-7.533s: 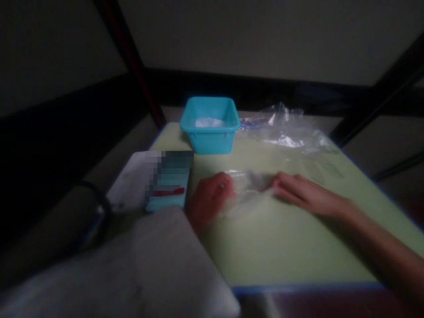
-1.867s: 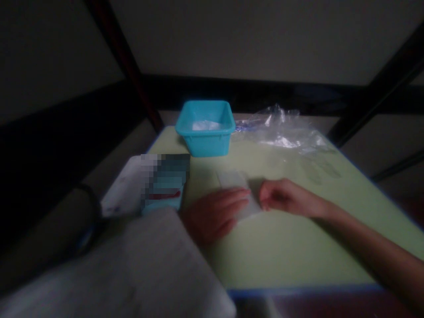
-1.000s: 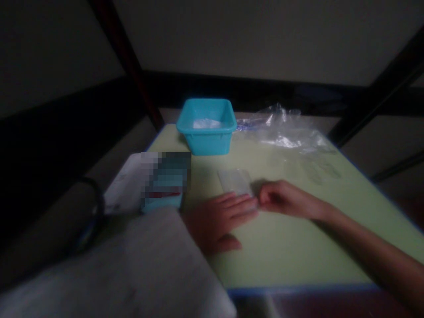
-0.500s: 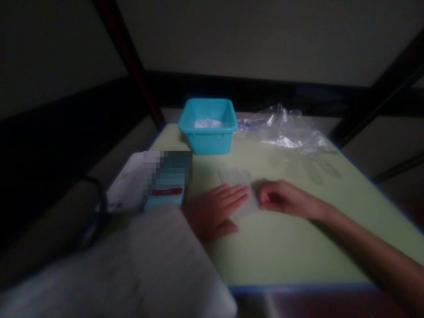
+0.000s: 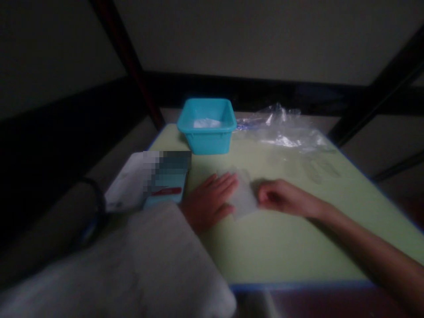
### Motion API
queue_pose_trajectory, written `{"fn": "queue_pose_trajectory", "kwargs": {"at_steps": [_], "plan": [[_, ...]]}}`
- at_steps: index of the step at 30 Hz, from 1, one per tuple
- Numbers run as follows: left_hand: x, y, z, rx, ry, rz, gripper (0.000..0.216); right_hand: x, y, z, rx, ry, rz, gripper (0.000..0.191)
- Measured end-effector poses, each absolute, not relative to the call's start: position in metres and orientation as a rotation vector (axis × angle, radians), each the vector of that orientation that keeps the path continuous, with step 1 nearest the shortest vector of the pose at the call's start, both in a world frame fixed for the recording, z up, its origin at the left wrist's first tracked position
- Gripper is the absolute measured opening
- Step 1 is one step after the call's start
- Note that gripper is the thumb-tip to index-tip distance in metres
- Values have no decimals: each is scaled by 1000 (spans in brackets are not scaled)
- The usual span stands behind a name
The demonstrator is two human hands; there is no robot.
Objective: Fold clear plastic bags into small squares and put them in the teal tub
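Note:
A small flat clear plastic bag (image 5: 244, 198) lies on the pale green table (image 5: 281, 247). My left hand (image 5: 209, 198) rests flat on the bag's left part, fingers stretched out together. My right hand (image 5: 276, 198) sits at the bag's right edge with its fingers curled in a pinch against that edge. A grey-white sleeve covers my left forearm in the near left.
A turquoise plastic tub (image 5: 207, 125) with something white inside stands at the table's far side. Crumpled clear plastic (image 5: 285, 130) lies right of it. A white sheet and a blurred box (image 5: 165, 179) sit at the left edge. The room is dim.
My left hand has slid up and to the left across the bag, pressing it flat. My right hand has stayed at the bag's right edge.

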State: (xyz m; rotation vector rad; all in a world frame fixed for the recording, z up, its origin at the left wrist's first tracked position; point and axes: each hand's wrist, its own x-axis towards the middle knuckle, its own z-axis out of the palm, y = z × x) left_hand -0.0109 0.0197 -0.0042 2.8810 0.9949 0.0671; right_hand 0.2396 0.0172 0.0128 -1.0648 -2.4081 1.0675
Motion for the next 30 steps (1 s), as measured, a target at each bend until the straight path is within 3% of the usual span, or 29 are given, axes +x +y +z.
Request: {"fn": "queue_pose_trajectory", "kwargs": {"at_steps": [23,30], "plan": [[-3,24,-7,2688,1562,212,52,240,17,13,-1064,-2408,1089,21],[-5,23,-8,2729,1541,340,55,240,17,12,-1090,-2419,1059,20]]}}
